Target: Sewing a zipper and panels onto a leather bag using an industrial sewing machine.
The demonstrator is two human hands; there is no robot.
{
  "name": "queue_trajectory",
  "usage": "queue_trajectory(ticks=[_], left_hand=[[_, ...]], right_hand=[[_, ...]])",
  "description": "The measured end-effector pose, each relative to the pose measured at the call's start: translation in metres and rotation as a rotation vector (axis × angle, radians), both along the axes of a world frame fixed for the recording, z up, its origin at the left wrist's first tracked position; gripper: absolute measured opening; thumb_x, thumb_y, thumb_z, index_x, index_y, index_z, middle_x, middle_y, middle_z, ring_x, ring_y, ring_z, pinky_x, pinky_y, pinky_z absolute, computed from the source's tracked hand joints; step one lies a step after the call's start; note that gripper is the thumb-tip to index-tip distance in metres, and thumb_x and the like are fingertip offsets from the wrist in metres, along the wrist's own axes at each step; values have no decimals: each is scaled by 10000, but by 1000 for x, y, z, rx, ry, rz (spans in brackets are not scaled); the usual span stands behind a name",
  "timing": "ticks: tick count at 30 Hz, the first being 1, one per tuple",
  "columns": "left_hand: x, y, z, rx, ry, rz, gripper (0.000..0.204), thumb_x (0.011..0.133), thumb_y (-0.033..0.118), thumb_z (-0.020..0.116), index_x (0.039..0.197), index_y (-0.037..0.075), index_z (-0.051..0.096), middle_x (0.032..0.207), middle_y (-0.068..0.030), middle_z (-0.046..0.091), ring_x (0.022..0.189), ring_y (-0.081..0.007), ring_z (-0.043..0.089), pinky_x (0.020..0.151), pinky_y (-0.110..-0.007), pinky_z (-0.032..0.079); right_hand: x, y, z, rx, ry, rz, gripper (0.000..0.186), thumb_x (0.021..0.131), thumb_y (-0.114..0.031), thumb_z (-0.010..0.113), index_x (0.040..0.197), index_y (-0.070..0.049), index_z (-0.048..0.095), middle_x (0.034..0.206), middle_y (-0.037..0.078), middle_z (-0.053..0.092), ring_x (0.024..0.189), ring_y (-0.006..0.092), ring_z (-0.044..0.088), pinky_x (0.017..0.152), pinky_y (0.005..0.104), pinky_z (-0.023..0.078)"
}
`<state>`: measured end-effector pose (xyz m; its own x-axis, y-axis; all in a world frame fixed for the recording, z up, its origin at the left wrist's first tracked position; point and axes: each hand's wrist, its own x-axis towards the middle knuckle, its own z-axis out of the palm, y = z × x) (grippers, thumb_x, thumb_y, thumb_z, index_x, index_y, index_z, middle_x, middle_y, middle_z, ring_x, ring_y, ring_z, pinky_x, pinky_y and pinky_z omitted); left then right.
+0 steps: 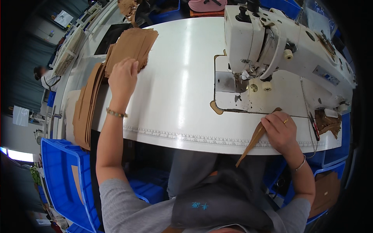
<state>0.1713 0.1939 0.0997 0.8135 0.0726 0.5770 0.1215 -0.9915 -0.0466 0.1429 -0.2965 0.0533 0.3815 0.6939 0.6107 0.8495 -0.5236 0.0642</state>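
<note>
My left hand (124,75) is at the near edge of a stack of flat brown leather-like panels (132,44), far left on the table. Its fingers are bent and closed at the top panel's edge; the fingertips are partly hidden. Beside the stack, a second pile of brown panels (85,108) hangs over the left table edge. My right hand (280,132), a ring on one finger, grips a narrow folded brown strip (252,141) at the front right, below the sewing machine's bed. One end of the strip sticks out past the table's front edge.
A white sewing machine (287,42) fills the right of the white table (175,89), which has a ruler scale (186,138) along its front. Brown scraps (329,122) and a red-and-black tool (314,127) lie at right. Blue bins (68,174) stand below left. A person (48,79) is far left.
</note>
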Motion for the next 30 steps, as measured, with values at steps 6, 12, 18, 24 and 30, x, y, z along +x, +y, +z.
queue_trajectory(ticks=[6,12,18,24,30], left_hand=[[52,30,-8,92,310,386,208,960,226,650,976,45,753,1051,-155,771,1010,-363,735,855,-493,587],[64,38,10,173,308,359,162,916,92,626,977,25,760,963,-259,749,981,-402,739,797,-511,599],[19,12,36,-1369,321,-220,299,1029,-8,521,1290,-32,665,1205,-160,741,1059,-211,748,830,-339,635],[-98,-100,-25,-2121,773,-248,379,1066,53,547,1442,4,556,1339,-88,676,1175,-184,689,974,-323,584],[-114,-158,-18,-1881,1091,-430,496,966,72,748,1413,-9,548,1281,-51,673,1118,-112,668,974,-285,547]], right_hand=[[2,-1,4,29,28,16,216,712,-48,726,923,-5,715,926,80,669,912,260,664,878,447,593],[4,-3,1,33,61,9,224,706,-30,739,929,-21,721,923,79,675,884,257,654,842,430,582],[1,-10,-6,28,84,-49,305,678,-66,771,976,-41,714,978,77,684,803,254,627,711,388,527],[-2,-3,3,41,98,65,327,732,-109,737,1045,-25,698,1076,97,696,934,276,674,809,403,566],[10,33,4,-110,203,254,296,839,-89,645,1117,-2,698,1261,153,693,1190,330,666,998,427,558]])
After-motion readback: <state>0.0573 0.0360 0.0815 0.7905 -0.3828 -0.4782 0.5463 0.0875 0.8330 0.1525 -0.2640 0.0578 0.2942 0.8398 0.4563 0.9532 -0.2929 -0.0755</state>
